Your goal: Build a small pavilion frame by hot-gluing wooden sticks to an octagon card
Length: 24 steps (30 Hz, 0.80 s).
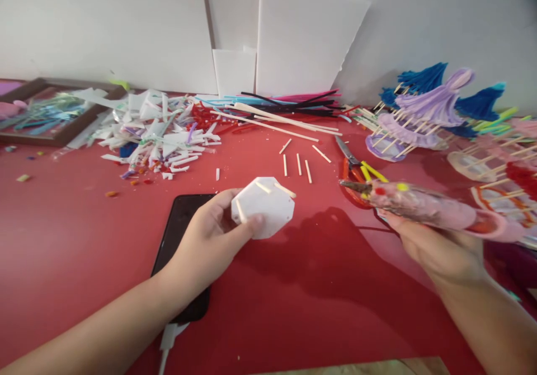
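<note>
My left hand [220, 224] pinches a white octagonal piece [272, 210] at its left side, thumb on top. Three short pale sticks stand or lean on that piece near its edge, and small holes show by its right corner. On the right, my right hand [440, 246] is wrapped round a pink glue gun [428, 204], whose dark nozzle points left above the orange-handled scissors [348, 165]. Several short cut sticks [299, 164] lie on the red table [319, 308] beyond the octagon.
A black phone [180, 218] with a white cable lies under my left forearm. White scraps [155, 123] are heaped at the back left beside a brown frame [62, 139]. Long sticks and pipe cleaners [289, 106] lie at the back. Purple and blue fuzzy crafts [436, 103] stand at the right.
</note>
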Motion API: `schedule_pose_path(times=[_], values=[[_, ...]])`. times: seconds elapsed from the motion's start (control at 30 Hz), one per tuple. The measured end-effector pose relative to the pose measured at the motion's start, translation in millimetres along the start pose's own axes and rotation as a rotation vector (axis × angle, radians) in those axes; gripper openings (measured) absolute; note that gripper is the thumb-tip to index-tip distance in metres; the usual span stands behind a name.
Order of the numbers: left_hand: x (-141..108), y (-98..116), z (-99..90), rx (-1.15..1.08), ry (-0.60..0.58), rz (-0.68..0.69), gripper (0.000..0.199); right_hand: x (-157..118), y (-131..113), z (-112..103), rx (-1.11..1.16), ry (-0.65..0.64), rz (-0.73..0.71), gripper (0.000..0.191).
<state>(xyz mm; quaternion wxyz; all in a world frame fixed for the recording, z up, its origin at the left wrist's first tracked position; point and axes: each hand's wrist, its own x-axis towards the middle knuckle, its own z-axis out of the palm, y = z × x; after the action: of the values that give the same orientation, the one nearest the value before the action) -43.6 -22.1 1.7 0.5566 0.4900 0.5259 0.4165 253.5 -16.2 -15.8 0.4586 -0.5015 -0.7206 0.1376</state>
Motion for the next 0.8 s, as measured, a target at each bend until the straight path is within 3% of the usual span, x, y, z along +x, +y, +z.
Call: schedule_pose_path(times=[0.1,0.23,0.4,0.57,0.8], values=[[0,1,-1.8,-0.052,0.009,-0.022,0.032,1,-12,5,-0.027,-0.066,-0.061,0.017],[-1,-1,-0.6,-0.056,0.026,-0.037,0.033,2,-29,15,-0.073,-0.101,-0.288,0.030],[-3,-1,1.9,-0.077,0.023,0.025,0.028,3,-40,20,-0.258,-0.072,-0.445,0.023],[-4,0,1.8,0.031,0.029,0.048,0.022,1,-41,23,-0.273,-0.074,-0.461,0.022],[-5,2,2.2,0.190,0.033,0.064,0.017,-1,-39,22,-0.190,-0.134,-0.326,0.021]])
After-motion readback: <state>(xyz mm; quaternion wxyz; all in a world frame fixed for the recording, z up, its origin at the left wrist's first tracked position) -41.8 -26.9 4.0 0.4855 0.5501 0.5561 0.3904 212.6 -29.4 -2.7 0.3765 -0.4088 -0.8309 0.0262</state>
